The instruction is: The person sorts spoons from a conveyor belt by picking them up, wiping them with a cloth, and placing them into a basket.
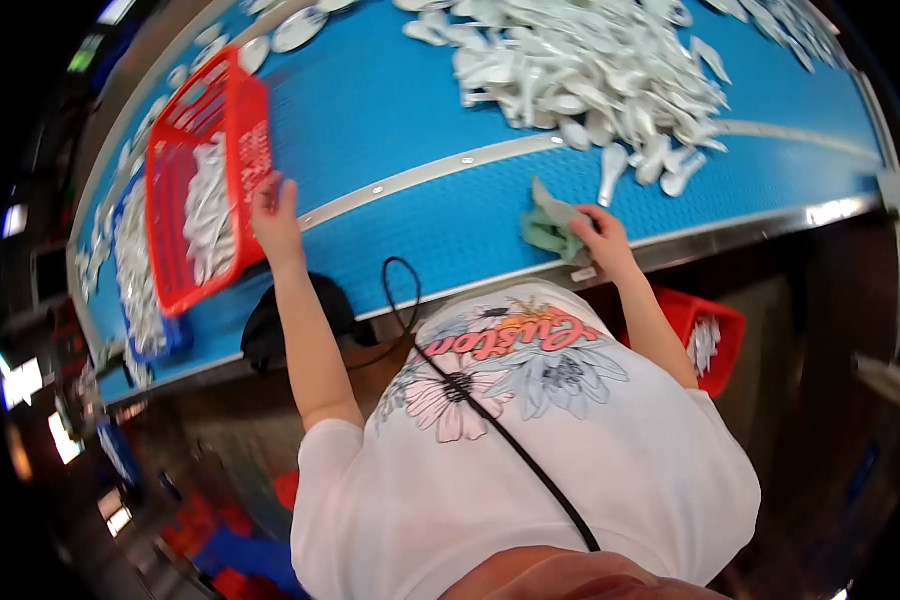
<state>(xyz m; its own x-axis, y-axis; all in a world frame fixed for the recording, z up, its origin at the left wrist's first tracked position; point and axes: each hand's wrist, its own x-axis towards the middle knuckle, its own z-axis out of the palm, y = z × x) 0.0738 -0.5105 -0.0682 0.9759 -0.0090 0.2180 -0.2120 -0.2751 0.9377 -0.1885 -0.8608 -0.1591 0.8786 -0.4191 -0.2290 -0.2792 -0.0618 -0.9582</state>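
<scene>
My left hand (276, 222) is at the right side of a red plastic basket (253, 150), thumb and fingers apart, with nothing visible between them. Whether it touches the basket wall is hard to tell. White spoons (208, 215) lie heaped inside the basket. Near the front edge of the blue surface, my right hand (602, 240) is closed on a crumpled greenish-grey cloth (550, 222). Just beyond that hand, a single white spoon (612, 172) lies at the edge of a large pile of white ceramic spoons (580, 70).
A blue basket (177, 335) full of white spoons stands left of the red one. A metal strip (425, 168) crosses the blue surface (370, 100). Below the edge at right is another red container (725, 345) with white pieces. A black cable (510, 440) hangs down my front.
</scene>
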